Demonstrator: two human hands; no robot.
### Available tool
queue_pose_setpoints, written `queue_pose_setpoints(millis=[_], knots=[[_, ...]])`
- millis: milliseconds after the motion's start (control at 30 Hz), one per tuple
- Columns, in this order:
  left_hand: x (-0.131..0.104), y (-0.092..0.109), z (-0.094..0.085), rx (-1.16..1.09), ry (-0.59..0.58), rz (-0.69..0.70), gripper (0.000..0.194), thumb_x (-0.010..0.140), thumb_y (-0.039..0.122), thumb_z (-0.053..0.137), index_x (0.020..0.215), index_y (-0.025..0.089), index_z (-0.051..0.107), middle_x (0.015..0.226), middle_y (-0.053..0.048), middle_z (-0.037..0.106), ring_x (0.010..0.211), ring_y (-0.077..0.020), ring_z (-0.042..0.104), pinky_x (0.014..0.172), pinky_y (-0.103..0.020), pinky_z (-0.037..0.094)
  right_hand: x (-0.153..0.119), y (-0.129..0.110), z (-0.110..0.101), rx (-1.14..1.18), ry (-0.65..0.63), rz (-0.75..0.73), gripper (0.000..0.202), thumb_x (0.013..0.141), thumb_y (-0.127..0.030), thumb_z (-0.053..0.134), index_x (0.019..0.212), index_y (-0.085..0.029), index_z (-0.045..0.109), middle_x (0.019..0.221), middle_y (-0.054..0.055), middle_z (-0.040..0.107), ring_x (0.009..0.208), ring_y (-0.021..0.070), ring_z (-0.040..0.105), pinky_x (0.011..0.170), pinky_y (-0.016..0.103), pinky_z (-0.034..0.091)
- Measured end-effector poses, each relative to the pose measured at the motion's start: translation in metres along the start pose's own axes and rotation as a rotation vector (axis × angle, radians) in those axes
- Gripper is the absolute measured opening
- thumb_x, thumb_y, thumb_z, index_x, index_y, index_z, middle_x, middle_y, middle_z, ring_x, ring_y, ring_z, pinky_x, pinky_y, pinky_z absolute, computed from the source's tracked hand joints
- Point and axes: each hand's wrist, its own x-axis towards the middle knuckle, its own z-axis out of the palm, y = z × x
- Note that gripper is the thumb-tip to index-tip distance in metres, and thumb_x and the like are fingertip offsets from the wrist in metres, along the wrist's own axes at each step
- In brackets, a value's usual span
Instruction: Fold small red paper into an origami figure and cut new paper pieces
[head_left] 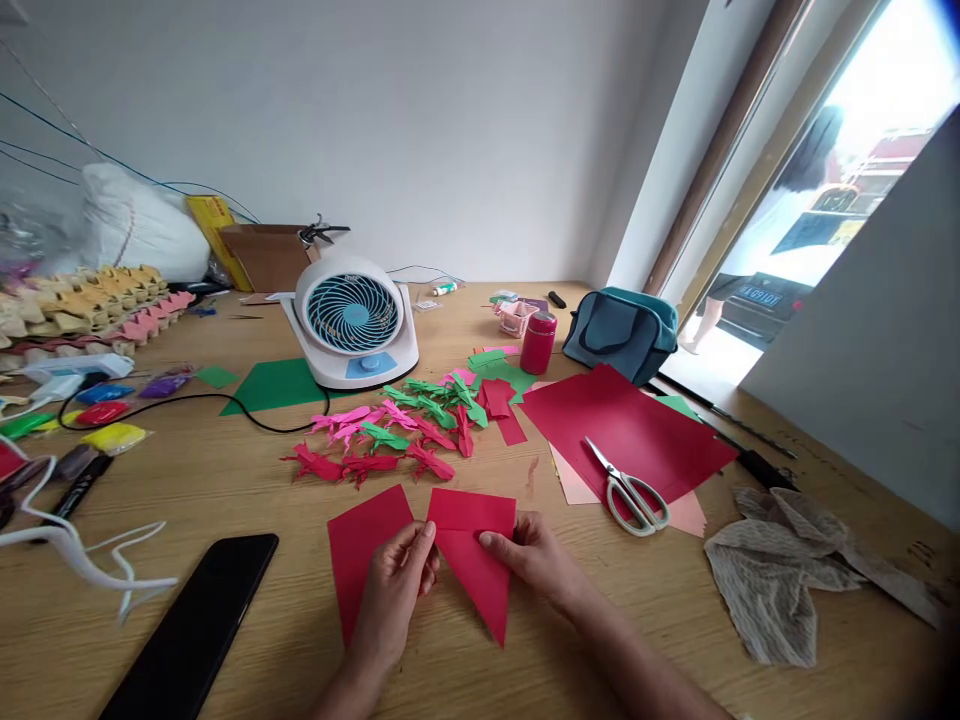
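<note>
Folded red paper triangle (pixel 472 560) held just above the wooden tabletop (pixel 225 480), top edge pinched by left hand (pixel 394 590) and right hand (pixel 536 558). Light, thin, floppy, creases easily; best taken at edges.

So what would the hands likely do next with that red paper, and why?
Probably press the fold flat. Both the left hand and right hand pinch the folded red paper, which tapers to a point, and finished folded figures lie just beyond it.
</note>
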Motion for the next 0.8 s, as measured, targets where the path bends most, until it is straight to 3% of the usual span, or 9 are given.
queue_pose_setpoints(millis=[133,267,367,667,800], knots=[[0.001,0.000,0.002,0.007,0.033,-0.025,0.050,0.072,0.064,0.068,0.061,0.017,0.055,0.055,0.002,0.053,0.047,-0.0090,0.044,0.045,-0.019,0.035,0.003,0.005,0.004,-0.023,0.001,-0.050,0.043,0.077,-0.057,0.073,0.083,-0.014,0.073,0.072,0.003,0.069,0.063,0.0136,0.058,0.061,0.025,0.044],[0.000,0.002,0.001,-0.012,0.034,-0.008,0.051,0.073,0.064,0.067,0.060,0.017,0.053,0.053,0.002,0.051,0.050,-0.0102,0.045,0.049,-0.020,0.039,0.006,0.009,0.005,-0.110,0.033,-0.061,0.049,0.076,-0.061,0.071,0.065,-0.014,0.064,0.051,-0.003,0.053,0.046,0.0070,0.041,0.046,0.021,0.030],[0.000,0.003,0.001,-0.030,0.016,-0.035,0.051,0.071,0.066,0.067,0.062,0.018,0.054,0.055,0.001,0.053,0.053,-0.0128,0.049,0.051,-0.022,0.043,0.008,0.012,0.004,-0.151,0.037,-0.054,0.053,0.076,-0.064,0.069,0.062,-0.014,0.061,0.046,-0.005,0.047,0.041,0.0057,0.036,0.043,0.021,0.025],[-0.002,0.001,0.005,0.038,-0.199,-0.037,0.048,0.079,0.065,0.060,0.074,0.017,0.063,0.064,-0.002,0.063,0.062,-0.0173,0.058,0.061,-0.025,0.048,0.007,0.010,0.003,-0.178,0.080,-0.058,0.056,0.075,-0.069,0.066,0.064,-0.015,0.061,0.048,-0.003,0.054,0.040,0.0067,0.042,0.043,0.022,0.032],[0.000,-0.001,0.002,0.062,-0.152,0.019,0.045,0.081,0.061,0.061,0.072,0.017,0.061,0.066,0.000,0.062,0.062,-0.0150,0.056,0.060,-0.023,0.046,0.005,0.004,0.008,-0.198,0.063,-0.056,0.054,0.077,-0.069,0.065,0.069,-0.015,0.065,0.054,0.000,0.061,0.047,0.0103,0.051,0.051,0.024,0.040]])
